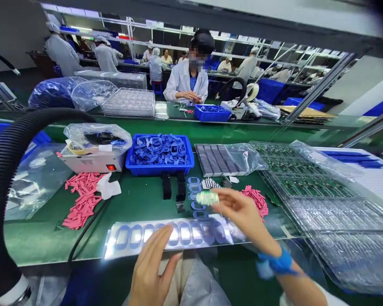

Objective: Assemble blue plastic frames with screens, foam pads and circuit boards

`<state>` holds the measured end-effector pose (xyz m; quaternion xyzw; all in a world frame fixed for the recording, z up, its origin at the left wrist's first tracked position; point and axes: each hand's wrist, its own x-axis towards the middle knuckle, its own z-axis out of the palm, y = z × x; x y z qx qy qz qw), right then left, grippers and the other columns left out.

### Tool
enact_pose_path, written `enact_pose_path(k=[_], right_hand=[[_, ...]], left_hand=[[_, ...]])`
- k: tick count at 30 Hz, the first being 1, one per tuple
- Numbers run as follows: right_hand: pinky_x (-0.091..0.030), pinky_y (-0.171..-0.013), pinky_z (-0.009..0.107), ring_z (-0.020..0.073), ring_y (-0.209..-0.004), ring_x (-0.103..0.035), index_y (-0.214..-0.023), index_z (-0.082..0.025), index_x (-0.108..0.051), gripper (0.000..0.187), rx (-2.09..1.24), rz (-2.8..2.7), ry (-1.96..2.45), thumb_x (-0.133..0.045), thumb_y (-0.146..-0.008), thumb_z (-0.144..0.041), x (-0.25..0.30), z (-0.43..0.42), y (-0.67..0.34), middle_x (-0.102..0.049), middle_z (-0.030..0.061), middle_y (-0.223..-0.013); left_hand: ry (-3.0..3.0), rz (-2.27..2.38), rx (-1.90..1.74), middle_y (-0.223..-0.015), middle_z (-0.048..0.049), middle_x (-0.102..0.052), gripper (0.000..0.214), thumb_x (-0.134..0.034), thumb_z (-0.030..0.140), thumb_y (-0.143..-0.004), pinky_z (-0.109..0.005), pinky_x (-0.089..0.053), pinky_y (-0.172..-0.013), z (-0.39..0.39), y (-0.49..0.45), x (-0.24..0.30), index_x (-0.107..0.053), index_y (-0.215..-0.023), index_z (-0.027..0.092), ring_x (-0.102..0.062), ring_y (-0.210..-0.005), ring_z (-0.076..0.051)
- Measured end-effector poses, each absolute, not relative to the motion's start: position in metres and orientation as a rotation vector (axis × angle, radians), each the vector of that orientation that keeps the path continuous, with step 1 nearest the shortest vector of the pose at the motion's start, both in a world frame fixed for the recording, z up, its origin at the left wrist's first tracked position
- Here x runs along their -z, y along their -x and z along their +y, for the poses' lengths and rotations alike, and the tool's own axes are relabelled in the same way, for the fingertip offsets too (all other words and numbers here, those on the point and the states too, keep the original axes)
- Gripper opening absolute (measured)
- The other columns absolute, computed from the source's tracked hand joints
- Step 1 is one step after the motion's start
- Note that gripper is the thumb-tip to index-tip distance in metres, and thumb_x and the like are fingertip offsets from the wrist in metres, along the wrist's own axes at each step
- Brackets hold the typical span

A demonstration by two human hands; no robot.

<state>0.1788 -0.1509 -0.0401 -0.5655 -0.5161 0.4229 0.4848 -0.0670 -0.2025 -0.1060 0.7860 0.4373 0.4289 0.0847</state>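
Observation:
My right hand (pixel 234 206), with a blue band at the wrist, pinches a small pale-green rounded piece (pixel 207 198), probably a circuit board, blurred by motion. It is above a column of blue oval frames (pixel 194 187) on the green mat. At the front edge, my left hand (pixel 151 267) has its fingers stretched out and thumb apart, with nothing in it. Its fingertips overlap a white strip (pixel 111 248) bearing a row of blue oval frames (pixel 185 233); whether they touch it I cannot tell. Pink strips (pixel 255 200) lie just beyond my right hand.
A blue bin (pixel 159 170) of blue plastic parts stands behind. Clear trays (pixel 322 229), some with green boards, fill the right. More pink strips (pixel 83 199), a white powered box (pixel 92 161) and a black hose (pixel 0 170) are left. A co-worker (pixel 191 80) sits opposite.

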Motion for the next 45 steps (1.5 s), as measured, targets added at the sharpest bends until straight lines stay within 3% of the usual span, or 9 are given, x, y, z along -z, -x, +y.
enact_pose_path(k=[3, 6, 14, 21, 31, 36, 39, 42, 45], right_hand=[[-0.059, -0.069, 0.032, 0.0175, -0.077, -0.068, -0.105, -0.013, -0.063, 0.036, -0.999, -1.147, 1.436, -0.073, -0.076, -0.034, 0.05, -0.082, -0.211, -0.069, 0.005, -0.083], [-0.056, -0.074, 0.034, 0.0155, -0.086, -0.064, -0.11, -0.014, -0.058, 0.027, -0.972, -1.049, 1.488, -0.058, -0.09, -0.032, 0.064, -0.016, -0.232, -0.064, 0.0055, -0.103], [-0.053, -0.084, 0.041, 0.0203, -0.1, -0.061, -0.12, -0.016, -0.054, 0.034, -0.875, -0.975, 1.432, -0.056, -0.091, -0.033, 0.106, 0.058, -0.24, -0.058, 0.0081, -0.119], [-0.053, -0.083, 0.041, 0.0197, -0.099, -0.061, -0.118, -0.016, -0.055, 0.032, -0.807, -1.078, 1.465, -0.056, -0.091, -0.033, 0.124, 0.059, -0.24, -0.059, 0.0079, -0.118], [-0.053, -0.082, 0.04, 0.0191, -0.097, -0.061, -0.118, -0.016, -0.055, 0.032, -0.628, -1.268, 1.552, -0.056, -0.091, -0.033, 0.112, 0.054, -0.235, -0.059, 0.0077, -0.116], [-0.053, -0.082, 0.039, 0.0186, -0.096, -0.061, -0.116, -0.016, -0.055, 0.031, -0.477, -1.479, 1.602, -0.055, -0.092, -0.034, 0.094, 0.007, -0.212, -0.06, 0.0074, -0.115], [-0.052, -0.08, 0.037, 0.016, -0.089, -0.062, -0.106, -0.016, -0.06, 0.024, -0.469, -1.784, 1.552, -0.054, -0.092, -0.035, 0.083, -0.044, -0.188, -0.063, 0.0053, -0.105], [-0.05, -0.076, 0.031, 0.0144, -0.081, -0.062, -0.095, -0.018, -0.065, 0.018, -0.544, -2.159, 1.444, -0.067, -0.082, -0.029, 0.075, -0.087, -0.166, -0.066, 0.0019, -0.091], [-0.048, -0.072, 0.027, 0.0157, -0.08, -0.064, -0.097, -0.021, -0.068, 0.024, -0.59, -2.405, 1.4, -0.075, -0.074, -0.023, 0.071, -0.104, -0.149, -0.068, 0.002, -0.087]], left_hand=[[-2.609, 1.378, -1.216, -0.115, -0.0094, -0.072, 0.043, -0.059, 0.016, -0.085, -0.037, -0.051, -0.097, -0.191, 0.082, 0.122, -0.053, -0.128, 0.016, -0.066, -0.108, -0.024], [-2.817, 1.356, -1.173, -0.112, -0.0091, -0.074, 0.037, -0.059, 0.018, -0.084, -0.031, -0.049, -0.095, -0.186, 0.091, 0.137, -0.058, -0.121, 0.012, -0.068, -0.103, -0.022], [-2.796, 1.583, -1.331, -0.1, -0.005, -0.078, 0.025, -0.049, 0.019, -0.09, -0.033, -0.035, -0.098, -0.187, 0.074, 0.159, -0.068, -0.108, 0.019, -0.07, -0.09, -0.02], [-2.929, 1.507, -1.373, -0.096, -0.005, -0.079, 0.023, -0.06, 0.029, -0.087, -0.031, -0.04, -0.083, -0.182, 0.078, 0.158, -0.069, -0.105, 0.018, -0.071, -0.085, -0.019], [-2.984, 1.467, -1.408, -0.093, -0.0043, -0.079, 0.03, -0.067, 0.035, -0.081, -0.031, -0.04, -0.08, -0.18, 0.08, 0.155, -0.068, -0.107, 0.021, -0.072, -0.08, -0.021], [-2.991, 1.518, -1.335, -0.096, -0.0049, -0.079, 0.031, -0.063, 0.035, -0.083, -0.032, -0.039, -0.084, -0.183, 0.079, 0.153, -0.066, -0.111, 0.022, -0.071, -0.083, -0.021], [-2.996, 1.516, -1.335, -0.095, -0.0063, -0.079, 0.033, -0.064, 0.036, -0.081, -0.033, -0.038, -0.086, -0.183, 0.078, 0.154, -0.066, -0.11, 0.02, -0.071, -0.083, -0.022], [-2.976, 1.517, -1.348, -0.094, -0.0054, -0.079, 0.034, -0.066, 0.037, -0.08, -0.033, -0.038, -0.086, -0.182, 0.077, 0.154, -0.066, -0.11, 0.021, -0.071, -0.083, -0.022], [-2.948, 1.524, -1.34, -0.095, -0.0052, -0.079, 0.034, -0.066, 0.037, -0.08, -0.033, -0.038, -0.084, -0.183, 0.077, 0.153, -0.066, -0.111, 0.022, -0.071, -0.083, -0.023]])
